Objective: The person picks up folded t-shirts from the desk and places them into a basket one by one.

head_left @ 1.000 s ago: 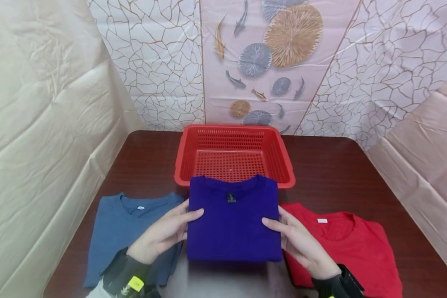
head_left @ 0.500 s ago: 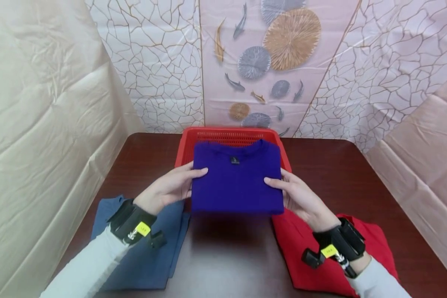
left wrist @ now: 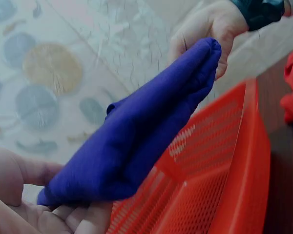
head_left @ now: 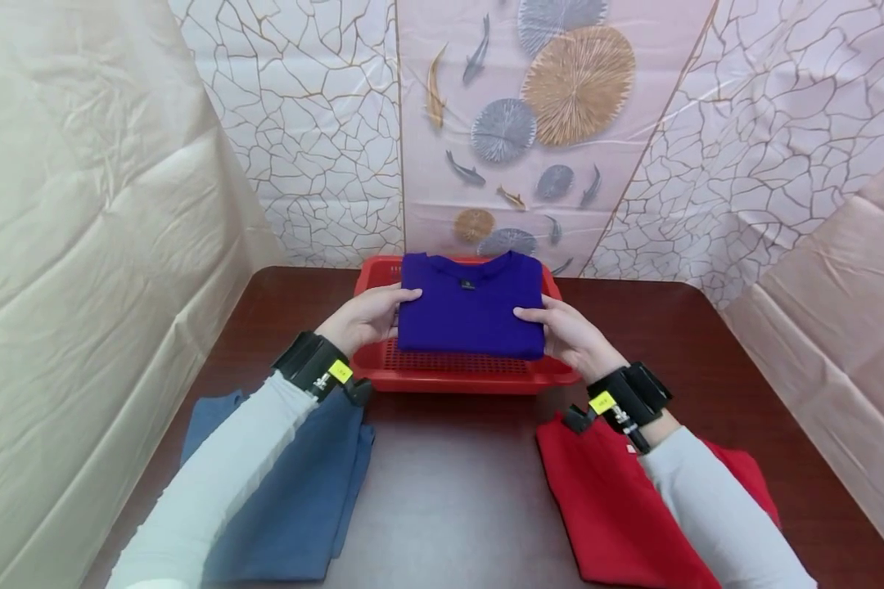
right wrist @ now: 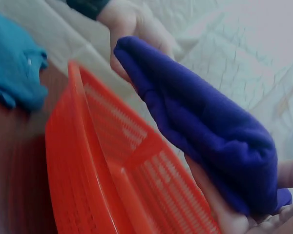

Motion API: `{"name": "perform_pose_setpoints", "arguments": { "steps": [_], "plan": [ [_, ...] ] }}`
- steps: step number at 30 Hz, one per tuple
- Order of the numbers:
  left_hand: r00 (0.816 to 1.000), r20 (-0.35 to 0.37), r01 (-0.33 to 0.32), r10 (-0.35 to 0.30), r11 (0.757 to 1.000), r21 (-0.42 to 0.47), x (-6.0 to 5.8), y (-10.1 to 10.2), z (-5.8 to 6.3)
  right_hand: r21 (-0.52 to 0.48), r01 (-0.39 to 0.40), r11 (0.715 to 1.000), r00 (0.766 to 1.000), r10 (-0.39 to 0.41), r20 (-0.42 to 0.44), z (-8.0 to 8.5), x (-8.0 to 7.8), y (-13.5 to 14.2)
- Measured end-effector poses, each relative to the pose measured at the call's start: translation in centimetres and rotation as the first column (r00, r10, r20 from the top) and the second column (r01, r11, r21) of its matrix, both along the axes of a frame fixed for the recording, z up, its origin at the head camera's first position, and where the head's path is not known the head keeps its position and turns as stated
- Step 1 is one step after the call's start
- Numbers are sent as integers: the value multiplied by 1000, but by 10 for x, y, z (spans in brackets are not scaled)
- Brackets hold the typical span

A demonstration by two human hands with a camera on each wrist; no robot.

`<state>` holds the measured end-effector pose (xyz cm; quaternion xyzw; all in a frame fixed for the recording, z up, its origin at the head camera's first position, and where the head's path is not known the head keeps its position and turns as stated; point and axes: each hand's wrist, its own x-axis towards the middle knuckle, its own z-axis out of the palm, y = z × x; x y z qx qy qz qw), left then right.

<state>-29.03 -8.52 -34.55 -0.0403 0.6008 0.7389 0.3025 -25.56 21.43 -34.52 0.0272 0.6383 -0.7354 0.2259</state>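
A folded purple-blue T-shirt (head_left: 471,315) with a dark neck label hangs over the red plastic basket (head_left: 449,383). My left hand (head_left: 368,315) pinches its left edge, thumb on top and fingers beneath. On the opposite edge my right hand (head_left: 570,331) grips the same way. In the left wrist view the shirt (left wrist: 132,131) is seen edge-on in thick layers, above the basket's perforated wall (left wrist: 251,165). The right wrist view shows the shirt (right wrist: 200,117) held between both hands, above the basket (right wrist: 83,161). The shirt hides part of the basket's inside.
A folded blue T-shirt (head_left: 287,499) lies on the dark wooden table (head_left: 449,483) at the left, partly under my left sleeve. At the right lies a folded red T-shirt (head_left: 604,499), partly covered by my right forearm. A patterned cloth (head_left: 324,147) hangs behind the table.
Both hands have carried the purple-blue T-shirt forward, away from me, from in front of the basket to over it. The blue and red T-shirts stay where they were.
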Motion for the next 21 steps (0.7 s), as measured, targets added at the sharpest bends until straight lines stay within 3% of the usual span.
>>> {"name": "perform_pose_setpoints", "arguments": {
  "steps": [5, 10, 21],
  "plan": [
    [999, 33, -40, 42, 998, -38, -18, 6, -15, 107, -12, 994, 1000, 10, 20, -18, -23, -1],
    [996, 71, -47, 51, 997, -65, -28, 11, -27, 156, 0, 988, 999, -6, 38, -33, -39, -6],
    [986, 159, -46, 60, 995, -90, -36, 13, -46, 231, 14, 973, 993, -41, 112, -48, -48, -12]
  ]
}}
